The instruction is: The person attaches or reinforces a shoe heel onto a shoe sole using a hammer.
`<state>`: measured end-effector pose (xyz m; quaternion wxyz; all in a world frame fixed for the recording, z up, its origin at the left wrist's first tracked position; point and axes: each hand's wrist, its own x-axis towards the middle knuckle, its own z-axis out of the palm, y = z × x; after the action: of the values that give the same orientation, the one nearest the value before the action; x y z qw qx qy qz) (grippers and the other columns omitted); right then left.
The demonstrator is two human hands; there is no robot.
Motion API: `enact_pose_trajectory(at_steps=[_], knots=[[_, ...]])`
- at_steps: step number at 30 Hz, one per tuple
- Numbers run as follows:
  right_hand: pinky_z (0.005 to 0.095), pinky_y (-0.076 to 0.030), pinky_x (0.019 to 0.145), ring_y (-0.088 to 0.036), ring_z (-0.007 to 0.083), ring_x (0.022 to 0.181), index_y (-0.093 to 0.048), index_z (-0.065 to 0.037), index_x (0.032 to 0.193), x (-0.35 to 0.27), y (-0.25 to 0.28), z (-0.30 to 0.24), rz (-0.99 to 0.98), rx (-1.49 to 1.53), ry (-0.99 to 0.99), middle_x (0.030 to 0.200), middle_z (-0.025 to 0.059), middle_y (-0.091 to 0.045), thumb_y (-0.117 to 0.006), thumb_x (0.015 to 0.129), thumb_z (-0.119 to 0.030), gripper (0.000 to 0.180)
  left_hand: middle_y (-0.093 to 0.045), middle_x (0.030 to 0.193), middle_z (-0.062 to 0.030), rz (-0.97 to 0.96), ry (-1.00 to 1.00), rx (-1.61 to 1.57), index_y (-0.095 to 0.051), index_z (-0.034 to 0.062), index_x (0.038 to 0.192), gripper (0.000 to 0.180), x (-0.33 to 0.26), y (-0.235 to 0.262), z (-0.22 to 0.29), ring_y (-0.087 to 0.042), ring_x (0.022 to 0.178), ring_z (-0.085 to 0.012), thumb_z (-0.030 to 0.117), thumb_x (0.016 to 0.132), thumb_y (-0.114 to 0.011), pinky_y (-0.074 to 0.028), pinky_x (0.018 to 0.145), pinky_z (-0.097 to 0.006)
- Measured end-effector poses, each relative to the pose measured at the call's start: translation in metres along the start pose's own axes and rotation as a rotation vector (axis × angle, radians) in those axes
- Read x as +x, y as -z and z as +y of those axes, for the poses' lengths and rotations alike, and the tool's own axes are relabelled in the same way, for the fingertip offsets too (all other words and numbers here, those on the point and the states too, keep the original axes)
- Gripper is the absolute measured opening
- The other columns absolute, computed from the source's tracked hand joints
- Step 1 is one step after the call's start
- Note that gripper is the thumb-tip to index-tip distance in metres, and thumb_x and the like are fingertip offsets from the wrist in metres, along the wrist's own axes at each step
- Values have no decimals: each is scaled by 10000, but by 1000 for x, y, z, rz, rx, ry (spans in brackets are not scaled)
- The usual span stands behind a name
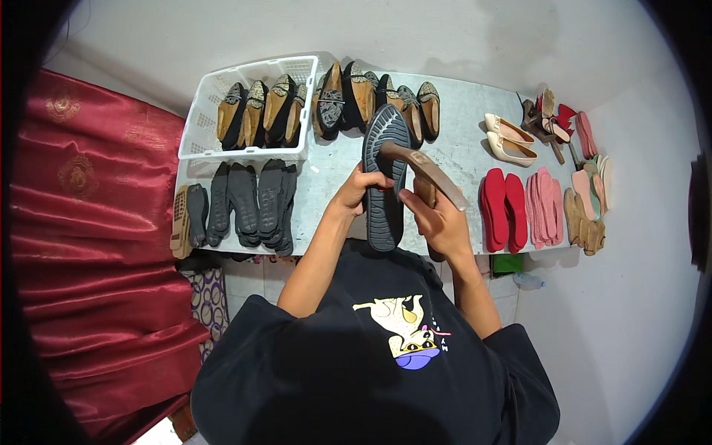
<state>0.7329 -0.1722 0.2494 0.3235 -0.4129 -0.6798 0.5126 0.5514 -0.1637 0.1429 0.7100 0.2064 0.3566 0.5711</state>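
A black shoe sole [383, 215] with ridged tread stands nearly upright in front of my chest, tread facing me. My left hand [359, 190] is closed on its left edge, thumb across the tread. My right hand [442, 225] is wrapped round the wooden handle of a hammer [424, 167] with a long, curved brown head. One end of that head lies over the upper part of the tread; whether it presses on it, I cannot tell. The side of the sole turned away from me is hidden.
Behind my hands, a grey table [460, 111] bears black loafers [328, 104] and a white basket [245, 157] with more loafers. Dark soles [245, 200] lie front left; red insoles [494, 211], pink insoles [545, 208] and cream shoes [512, 148] lie right. A red curtain [104, 245] hangs left.
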Motion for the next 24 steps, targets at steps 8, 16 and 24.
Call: enact_pose_trajectory(at_steps=[8,16,24], knots=[[290,-376,538,-406,105,575,-603,22,1113,-2,-15,-7,54,4,-18,629,40,-484,-684,885,-98,270,-645,771,-53,-42,19,-39,-638,10,1039,337,5,21,9,-623,658,-127,5,702,-628,-526,613,-262],[294,-375,542,-397,111,578,-611,20,1100,4,-20,-3,37,-29,-66,628,36,-462,-694,879,-90,260,-628,752,-28,-60,50,-43,-640,18,1043,341,5,27,16,-609,627,-121,12,702,-646,-519,594,-259],[297,-362,537,-378,119,574,-584,36,1013,1,-24,-7,51,-65,-112,617,42,-426,-679,877,-51,187,-623,742,-22,-14,31,-20,-656,29,940,248,8,28,16,-595,620,-118,24,692,-657,-501,589,-261]])
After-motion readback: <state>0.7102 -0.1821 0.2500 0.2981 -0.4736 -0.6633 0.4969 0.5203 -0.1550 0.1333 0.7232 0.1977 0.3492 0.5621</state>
